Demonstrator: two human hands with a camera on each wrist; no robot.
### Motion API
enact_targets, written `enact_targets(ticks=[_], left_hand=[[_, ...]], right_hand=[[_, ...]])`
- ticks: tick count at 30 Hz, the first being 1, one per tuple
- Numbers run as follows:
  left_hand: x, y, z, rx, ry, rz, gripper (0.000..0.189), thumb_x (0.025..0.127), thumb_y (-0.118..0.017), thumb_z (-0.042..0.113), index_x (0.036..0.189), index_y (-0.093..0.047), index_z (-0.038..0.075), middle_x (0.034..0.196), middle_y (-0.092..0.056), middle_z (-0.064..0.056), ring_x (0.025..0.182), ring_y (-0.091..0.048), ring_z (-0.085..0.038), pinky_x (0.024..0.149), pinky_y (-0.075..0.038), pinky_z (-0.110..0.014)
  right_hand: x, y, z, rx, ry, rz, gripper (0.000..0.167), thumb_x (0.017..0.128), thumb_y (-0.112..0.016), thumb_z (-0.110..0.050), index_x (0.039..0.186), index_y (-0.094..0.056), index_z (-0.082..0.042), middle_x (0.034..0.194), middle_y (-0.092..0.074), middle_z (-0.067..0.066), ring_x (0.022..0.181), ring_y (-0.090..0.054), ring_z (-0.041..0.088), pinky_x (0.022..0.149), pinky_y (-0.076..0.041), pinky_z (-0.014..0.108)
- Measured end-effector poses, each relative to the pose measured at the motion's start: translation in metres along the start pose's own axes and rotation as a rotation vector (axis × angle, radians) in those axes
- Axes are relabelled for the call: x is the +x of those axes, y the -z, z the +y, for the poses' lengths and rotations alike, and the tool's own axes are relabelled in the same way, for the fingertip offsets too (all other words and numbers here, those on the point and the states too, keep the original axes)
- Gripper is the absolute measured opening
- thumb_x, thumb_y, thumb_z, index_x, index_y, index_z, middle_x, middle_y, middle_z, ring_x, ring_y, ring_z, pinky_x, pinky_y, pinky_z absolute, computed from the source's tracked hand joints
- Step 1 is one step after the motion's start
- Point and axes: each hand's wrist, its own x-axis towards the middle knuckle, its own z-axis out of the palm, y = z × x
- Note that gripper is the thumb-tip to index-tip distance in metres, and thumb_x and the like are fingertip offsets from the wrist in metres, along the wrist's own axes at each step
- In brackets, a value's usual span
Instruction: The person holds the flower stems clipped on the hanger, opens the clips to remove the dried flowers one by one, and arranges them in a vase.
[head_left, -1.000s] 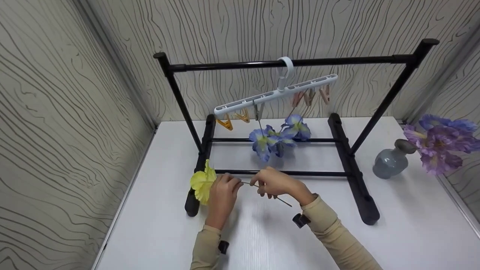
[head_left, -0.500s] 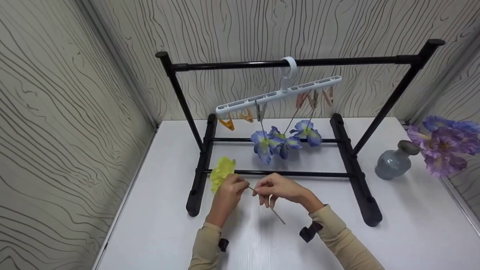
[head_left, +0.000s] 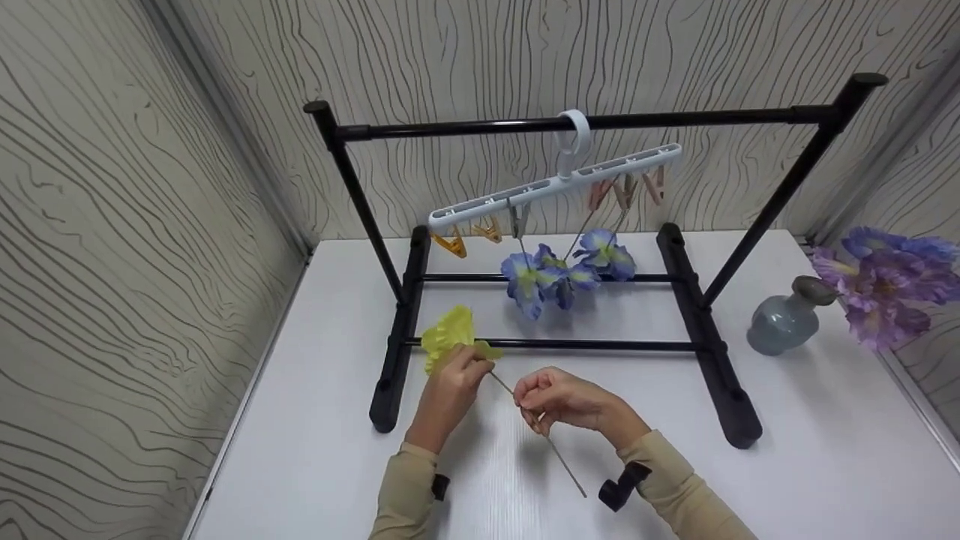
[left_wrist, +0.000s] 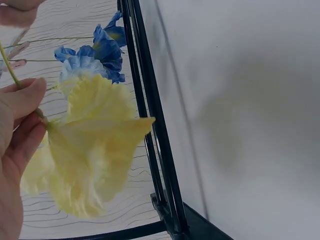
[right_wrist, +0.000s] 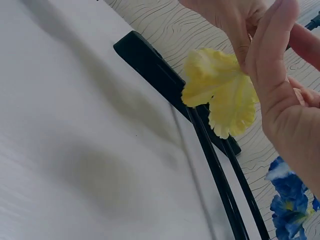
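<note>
A yellow artificial flower (head_left: pixel 448 331) with ruffled petals is held above the table, near the rack's front bar. My left hand (head_left: pixel 450 388) pinches its thin stem (head_left: pixel 568 466) right behind the bloom; in the left wrist view thumb and fingers (left_wrist: pixel 31 97) close on it. Farther along the same stem, my right hand (head_left: pixel 571 403) pinches it between thumb and fingertips, and the free end slants down toward me. From the right wrist view the yellow petals (right_wrist: pixel 222 92) show beyond my right hand (right_wrist: pixel 285 85), whose grip on the stem is hidden there.
A black rack (head_left: pixel 487 129) carries a pale clip hanger (head_left: pixel 555 185). Blue flowers (head_left: pixel 529 285) hang from some of its clips; orange clips (head_left: pixel 451 244) at the left hold nothing. To the right stands a grey-blue vase (head_left: pixel 784 324) with purple and blue flowers (head_left: pixel 889 285).
The yellow flower has shifted right and turned in my left hand. My right hand has moved down toward me, and the stem's free end now points lower. The hanging blue flowers have swayed.
</note>
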Motion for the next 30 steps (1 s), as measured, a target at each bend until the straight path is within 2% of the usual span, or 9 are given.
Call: enact_targets(ticks=[3, 9, 12, 15, 17, 20, 24, 27, 30], left_hand=[[0.001, -0.001, 0.000, 0.036, -0.051, -0.004, 0.025, 0.074, -0.082, -0.015, 0.089, -0.078, 0.004, 0.093, -0.066, -0.004, 0.089, -0.065, -0.017, 0.079, -0.056, -0.024], [0.003, -0.003, 0.001, 0.085, -0.125, 0.005, 0.034, 0.069, -0.078, -0.018, 0.094, -0.080, 0.004, 0.095, -0.066, -0.004, 0.093, -0.065, -0.019, 0.085, -0.055, -0.024], [0.004, -0.004, 0.001, 0.097, -0.135, 0.017, 0.034, 0.071, -0.077, -0.019, 0.096, -0.079, 0.004, 0.096, -0.066, -0.004, 0.093, -0.065, -0.019, 0.084, -0.055, -0.022], [0.006, -0.004, -0.001, 0.086, -0.120, 0.037, 0.032, 0.074, -0.076, -0.019, 0.096, -0.078, 0.004, 0.095, -0.067, -0.005, 0.093, -0.066, -0.019, 0.082, -0.055, -0.022], [0.008, -0.004, 0.000, 0.068, -0.103, 0.053, 0.031, 0.076, -0.076, -0.019, 0.097, -0.078, 0.003, 0.097, -0.067, -0.006, 0.094, -0.066, -0.020, 0.082, -0.056, -0.023], [0.010, -0.003, 0.000, 0.042, -0.074, 0.111, 0.026, 0.083, -0.073, -0.016, 0.102, -0.077, 0.002, 0.102, -0.067, -0.009, 0.096, -0.067, -0.022, 0.081, -0.057, -0.026], [0.013, -0.001, -0.001, -0.023, -0.020, 0.248, 0.017, 0.100, -0.061, -0.003, 0.110, -0.075, -0.001, 0.105, -0.066, -0.013, 0.094, -0.067, -0.026, 0.078, -0.058, -0.030], [0.019, -0.001, 0.000, -0.117, 0.082, 0.314, 0.016, 0.103, -0.059, 0.001, 0.112, -0.072, -0.002, 0.106, -0.064, -0.014, 0.090, -0.066, -0.024, 0.075, -0.058, -0.028], [0.029, -0.001, 0.001, -0.235, 0.239, 0.314, 0.016, 0.098, -0.065, -0.005, 0.113, -0.070, -0.002, 0.109, -0.062, -0.014, 0.087, -0.066, -0.021, 0.071, -0.057, -0.024]], right_hand=[[0.005, -0.002, 0.002, 0.007, 0.022, 0.027, 0.019, 0.100, -0.053, 0.003, 0.105, -0.069, -0.007, 0.083, -0.071, -0.001, 0.071, -0.067, 0.009, 0.062, -0.056, 0.022], [0.014, -0.004, 0.008, 0.067, 0.033, 0.152, 0.021, 0.101, -0.054, 0.003, 0.117, -0.068, -0.002, 0.091, -0.070, 0.002, 0.076, -0.066, 0.010, 0.064, -0.054, 0.022], [0.017, -0.004, 0.008, 0.101, 0.042, 0.195, 0.023, 0.102, -0.053, 0.004, 0.117, -0.069, -0.003, 0.092, -0.069, 0.002, 0.077, -0.064, 0.009, 0.065, -0.052, 0.022], [0.019, -0.003, 0.005, 0.114, 0.062, 0.194, 0.025, 0.102, -0.051, 0.004, 0.114, -0.071, -0.006, 0.090, -0.068, 0.001, 0.077, -0.063, 0.009, 0.066, -0.051, 0.022], [0.018, -0.002, 0.004, 0.122, 0.076, 0.171, 0.027, 0.103, -0.049, 0.004, 0.112, -0.071, -0.008, 0.089, -0.067, 0.000, 0.077, -0.063, 0.009, 0.067, -0.052, 0.022], [0.014, 0.000, 0.002, 0.126, 0.115, 0.110, 0.027, 0.103, -0.047, 0.006, 0.111, -0.068, -0.009, 0.093, -0.066, 0.000, 0.080, -0.063, 0.010, 0.070, -0.055, 0.024], [0.003, 0.006, 0.001, 0.103, 0.176, 0.053, 0.027, 0.104, -0.046, 0.008, 0.111, -0.065, -0.010, 0.100, -0.064, 0.001, 0.085, -0.063, 0.012, 0.071, -0.056, 0.027], [-0.010, 0.012, -0.003, 0.083, 0.228, 0.038, 0.028, 0.104, -0.044, 0.009, 0.111, -0.063, -0.009, 0.103, -0.064, 0.001, 0.087, -0.063, 0.013, 0.071, -0.057, 0.027], [-0.025, 0.020, -0.010, 0.088, 0.274, 0.048, 0.029, 0.103, -0.043, 0.011, 0.113, -0.061, -0.009, 0.103, -0.064, 0.002, 0.088, -0.063, 0.013, 0.072, -0.057, 0.027]])
